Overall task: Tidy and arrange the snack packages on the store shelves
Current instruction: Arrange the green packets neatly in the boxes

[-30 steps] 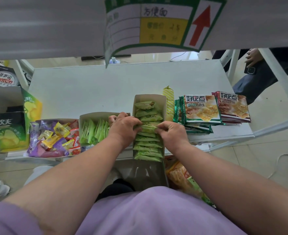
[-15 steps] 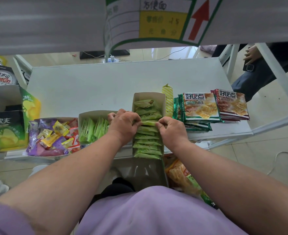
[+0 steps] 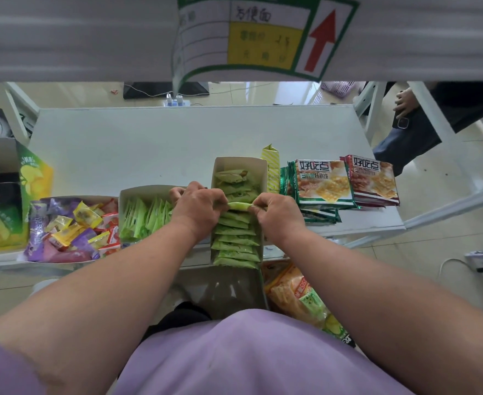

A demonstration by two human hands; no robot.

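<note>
A narrow cardboard box point(image 3: 239, 162) stands on the white shelf point(image 3: 149, 143), filled with a row of several small green snack packets point(image 3: 236, 240). My left hand point(image 3: 199, 208) and my right hand point(image 3: 280, 215) pinch the two ends of one green packet point(image 3: 239, 206) in the middle of that row. A second open box point(image 3: 137, 193) with upright green packets point(image 3: 143, 218) sits just left of my left hand.
A tray of mixed purple, yellow and red candies point(image 3: 72, 229) lies at the left, beside a green chip box point(image 3: 1, 215). Stacked biscuit packs point(image 3: 323, 183) point(image 3: 372, 181) sit at the right. A yellow carton point(image 3: 271, 163) stands behind them. A person point(image 3: 422, 121) stands beyond the shelf frame.
Both hands have worked a little farther back along the row of green packets, still pinching one between them. The view has tilted slightly downward.
</note>
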